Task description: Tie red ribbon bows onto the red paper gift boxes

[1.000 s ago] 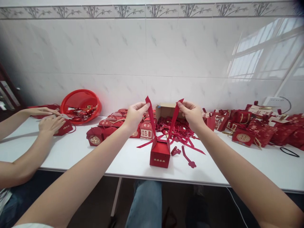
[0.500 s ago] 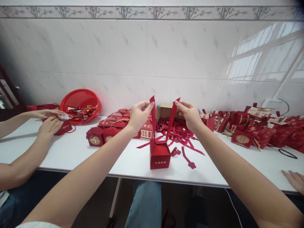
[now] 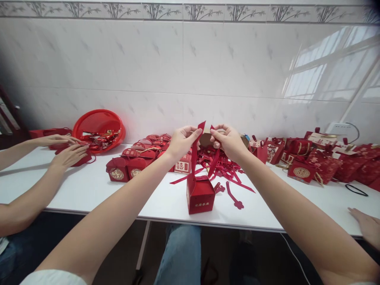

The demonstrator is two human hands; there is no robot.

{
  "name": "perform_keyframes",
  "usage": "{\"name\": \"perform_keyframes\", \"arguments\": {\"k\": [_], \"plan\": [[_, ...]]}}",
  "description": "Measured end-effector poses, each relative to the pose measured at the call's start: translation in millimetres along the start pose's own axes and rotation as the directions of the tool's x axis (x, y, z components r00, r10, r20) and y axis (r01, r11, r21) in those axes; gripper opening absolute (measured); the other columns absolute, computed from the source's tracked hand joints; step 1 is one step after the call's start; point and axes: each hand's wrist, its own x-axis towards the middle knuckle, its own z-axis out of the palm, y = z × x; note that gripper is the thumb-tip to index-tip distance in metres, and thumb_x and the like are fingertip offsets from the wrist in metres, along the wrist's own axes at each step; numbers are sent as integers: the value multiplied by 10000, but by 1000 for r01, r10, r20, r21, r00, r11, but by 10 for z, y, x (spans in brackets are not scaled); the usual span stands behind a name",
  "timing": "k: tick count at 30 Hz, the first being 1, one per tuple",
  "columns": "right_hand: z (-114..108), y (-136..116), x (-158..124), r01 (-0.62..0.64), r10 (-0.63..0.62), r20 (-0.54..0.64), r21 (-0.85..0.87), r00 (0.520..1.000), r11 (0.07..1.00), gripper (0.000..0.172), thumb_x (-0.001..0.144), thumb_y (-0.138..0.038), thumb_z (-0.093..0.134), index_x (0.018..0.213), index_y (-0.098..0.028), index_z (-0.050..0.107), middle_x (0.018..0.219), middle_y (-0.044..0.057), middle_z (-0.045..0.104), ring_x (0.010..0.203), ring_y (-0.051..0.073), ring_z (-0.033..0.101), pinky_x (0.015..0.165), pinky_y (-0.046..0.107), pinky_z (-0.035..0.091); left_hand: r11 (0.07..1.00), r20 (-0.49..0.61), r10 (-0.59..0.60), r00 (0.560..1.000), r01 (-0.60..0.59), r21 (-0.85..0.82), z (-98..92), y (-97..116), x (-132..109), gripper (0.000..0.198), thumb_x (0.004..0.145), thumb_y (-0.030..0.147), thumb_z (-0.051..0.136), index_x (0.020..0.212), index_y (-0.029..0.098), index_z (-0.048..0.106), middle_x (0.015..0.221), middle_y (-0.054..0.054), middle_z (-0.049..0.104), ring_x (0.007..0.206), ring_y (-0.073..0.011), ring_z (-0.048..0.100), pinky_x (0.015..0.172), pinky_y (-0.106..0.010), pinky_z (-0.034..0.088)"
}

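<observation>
A small red gift box (image 3: 201, 198) with gold lettering stands upright near the table's front edge. A red ribbon (image 3: 194, 158) rises from its top in two strands. My left hand (image 3: 183, 141) pinches the left strand close to its pointed end. The other end is pinched in my right hand (image 3: 228, 139), its fingers curled around the strand. Both hands are above the box and a short gap apart. Just right of the box lie red flower-ended strips (image 3: 238, 204). Behind it is a heap of loose red ribbons (image 3: 228, 174).
Finished-looking red boxes (image 3: 117, 170) cluster at left, beside a red basin (image 3: 97, 150) of wrapped sweets. Red gift bags (image 3: 322, 164) and a black cord loop (image 3: 356, 190) are at right. A co-worker's hands (image 3: 69, 154) handle a box at far left; another person's hand (image 3: 366, 223) rests at right.
My hands have come closer together, drawing the two ribbon ends toward each other. My right fingers have curled more. The box has turned slightly. At left, the co-worker's hands have shifted over their box.
</observation>
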Motion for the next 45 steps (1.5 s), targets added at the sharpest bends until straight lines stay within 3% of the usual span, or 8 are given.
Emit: {"name": "perform_keyframes", "arguments": {"k": [7,17,21,25,30,34,40,45], "plan": [[87,43,-75,-72,64,158,43,985,997,477,721,-649,589,611,-189,527,540,-39,453,434,61,328,430,226,295,989,-3,31,1000,-30,145,124,-9,-57,390,708,339,727,989,192,500,423,101,523,374,-83,496,439,-200,354],[66,199,-176,18,3,249,-85,968,996,365,693,-524,698,730,-164,653,583,-43,466,515,71,370,498,218,326,962,-18,20,1000,-14,273,38,-110,-86,383,712,298,700,1026,188,509,453,100,502,411,-79,478,463,-200,351],[84,267,-136,-52,48,175,17,983,999,433,704,-602,645,652,-175,602,510,-56,417,452,71,349,455,223,353,989,35,-132,991,129,75,34,-124,-124,369,714,261,710,1011,181,505,511,60,582,459,-117,577,506,-233,434],[64,293,-162,40,-19,152,-136,988,990,422,759,-598,588,716,-182,644,543,-24,483,488,103,448,487,245,418,863,211,-375,903,423,-277,-20,-153,-157,265,711,108,655,945,153,541,594,-5,640,553,-176,656,626,-340,525],[-33,365,-273,562,-398,400,-525,826,638,310,915,-402,446,933,-218,695,820,61,596,724,163,567,657,299,482,671,236,-546,804,589,-450,-124,-152,-182,116,705,52,599,787,135,607,590,-19,627,580,-181,667,647,-329,531],[-101,448,-274,734,-440,591,-588,676,339,305,945,-261,378,1083,-203,644,875,92,583,796,186,557,693,313,494,604,221,-625,749,643,-471,-152,-132,-190,67,731,77,593,709,120,639,615,-62,661,617,-198,680,692,-346,538],[-121,509,-241,763,-461,629,-616,625,194,352,952,-198,314,1110,-174,628,848,103,585,797,196,555,708,324,503,675,152,-574,804,571,-467,-124,-163,-202,45,748,127,599,768,130,639,693,-88,690,670,-207,688,722,-353,546],[-39,535,-300,658,-531,426,-645,732,389,326,953,-278,381,1152,-193,625,898,91,624,805,176,604,702,295,509,927,-2,-312,950,304,-219,-76,-218,-271,206,786,210,599,986,162,601,752,-47,682,712,-160,671,734,-314,530]]}}
